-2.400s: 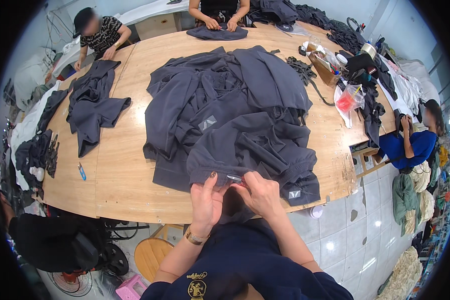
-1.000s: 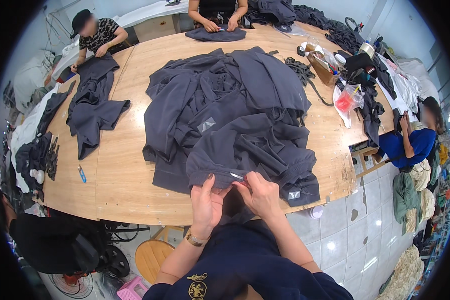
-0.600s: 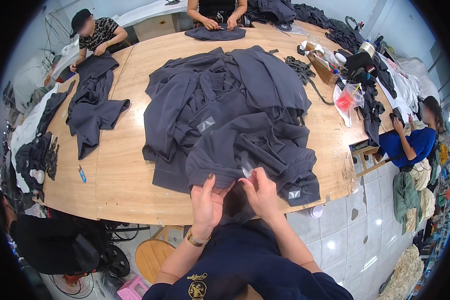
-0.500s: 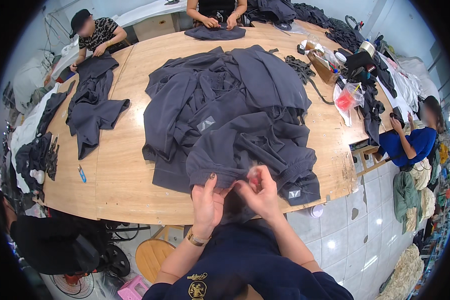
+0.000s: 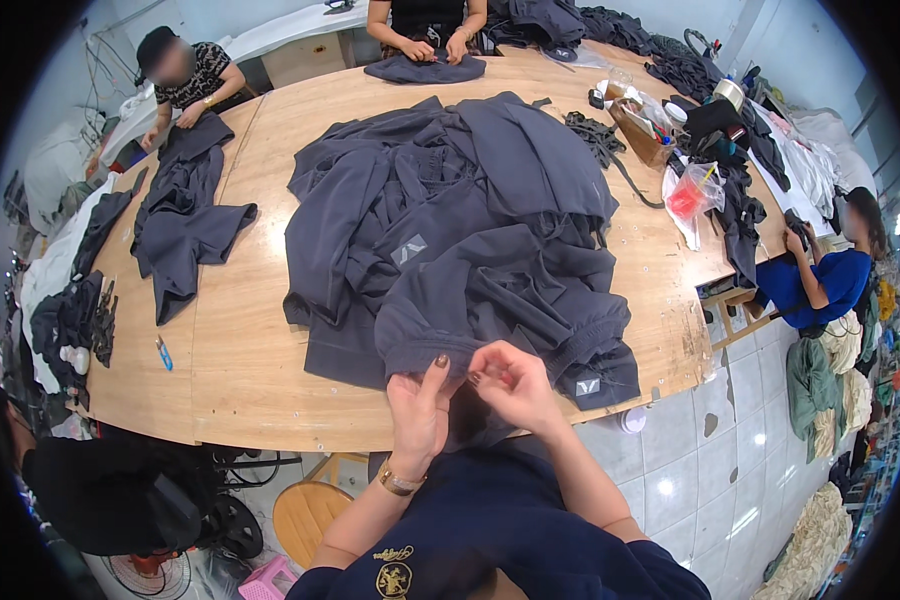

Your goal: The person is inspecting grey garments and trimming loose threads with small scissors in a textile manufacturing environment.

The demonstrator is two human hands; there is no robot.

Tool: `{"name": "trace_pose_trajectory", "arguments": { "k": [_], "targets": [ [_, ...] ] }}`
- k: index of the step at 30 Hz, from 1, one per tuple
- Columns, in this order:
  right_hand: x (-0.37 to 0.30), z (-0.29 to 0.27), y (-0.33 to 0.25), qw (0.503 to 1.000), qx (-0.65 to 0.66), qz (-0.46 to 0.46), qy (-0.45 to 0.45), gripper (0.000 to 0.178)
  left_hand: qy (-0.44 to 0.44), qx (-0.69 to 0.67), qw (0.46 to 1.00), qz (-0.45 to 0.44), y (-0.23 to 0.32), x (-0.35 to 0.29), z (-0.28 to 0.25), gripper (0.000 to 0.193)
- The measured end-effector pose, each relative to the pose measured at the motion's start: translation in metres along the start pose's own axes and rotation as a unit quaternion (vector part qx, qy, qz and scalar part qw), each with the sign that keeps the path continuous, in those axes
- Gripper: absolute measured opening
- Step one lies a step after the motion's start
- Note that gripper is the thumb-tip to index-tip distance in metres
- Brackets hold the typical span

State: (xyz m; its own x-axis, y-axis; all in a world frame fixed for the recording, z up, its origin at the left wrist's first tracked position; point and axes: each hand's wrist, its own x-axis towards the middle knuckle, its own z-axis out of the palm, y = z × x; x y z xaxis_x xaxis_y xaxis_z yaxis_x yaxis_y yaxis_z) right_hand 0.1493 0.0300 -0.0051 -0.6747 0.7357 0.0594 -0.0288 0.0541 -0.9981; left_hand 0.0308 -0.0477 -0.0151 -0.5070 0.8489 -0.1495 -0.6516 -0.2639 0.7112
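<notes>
From where I stand, the person's left hand (image 5: 419, 405) is turned palm inward, forearm rising from below, wrist nearly straight with a watch (image 5: 400, 484) on it. Its thumb lies on top of a dark garment (image 5: 420, 318) and the fingers run underneath, pinching the gathered hem between them. The garment spreads just beyond that hand, along the near edge of a larger dark pile (image 5: 535, 150).

The right hand (image 5: 513, 388) is close beside the left one, its forearm angled inward, the wrist bent and the fingers curled toward the hem. A bit of red shows among those fingers, but it is blurred, and I cannot tell what they grip.

I count 2 pale patches: 1 patch (image 5: 409, 250) on the pile beyond the left hand, and 1 patch (image 5: 588, 387) on cloth to the right of the right hand. Well off to the left of both hands, a small blue tool (image 5: 164, 353) lies on the wooden surface (image 5: 255, 375).
</notes>
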Motion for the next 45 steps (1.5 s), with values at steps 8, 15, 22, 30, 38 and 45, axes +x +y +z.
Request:
{"name": "trace_pose_trajectory", "arguments": {
  "k": [8, 15, 22, 30, 38, 45],
  "targets": [
    [-0.001, 0.014, -0.002, 0.988, -0.046, -0.046, 0.137, 0.014, 0.031, -0.058, 0.998, 0.025, 0.010, 0.003, 0.007, 0.015],
    [0.006, 0.021, -0.009, 0.957, -0.197, -0.189, 0.100, 0.018, -0.001, -0.037, 0.999, 0.030, 0.009, -0.001, 0.006, 0.012],
    [0.011, 0.007, -0.009, 0.946, -0.291, -0.140, 0.012, 0.023, -0.005, -0.006, 1.000, 0.026, 0.008, 0.001, -0.004, 0.012],
    [0.013, -0.011, -0.002, 0.968, 0.227, 0.058, -0.092, 0.006, 0.012, -0.070, 0.996, -0.054, 0.020, 0.002, 0.004, 0.017],
    [0.005, 0.010, -0.009, 0.997, -0.020, -0.049, 0.061, 0.015, 0.016, -0.136, 0.984, -0.116, 0.015, 0.005, -0.006, 0.015],
    [0.011, 0.019, 0.003, 0.965, -0.168, -0.178, 0.092, 0.015, -0.009, -0.102, 0.990, -0.101, 0.008, 0.005, -0.006, 0.013]
  ]
}}
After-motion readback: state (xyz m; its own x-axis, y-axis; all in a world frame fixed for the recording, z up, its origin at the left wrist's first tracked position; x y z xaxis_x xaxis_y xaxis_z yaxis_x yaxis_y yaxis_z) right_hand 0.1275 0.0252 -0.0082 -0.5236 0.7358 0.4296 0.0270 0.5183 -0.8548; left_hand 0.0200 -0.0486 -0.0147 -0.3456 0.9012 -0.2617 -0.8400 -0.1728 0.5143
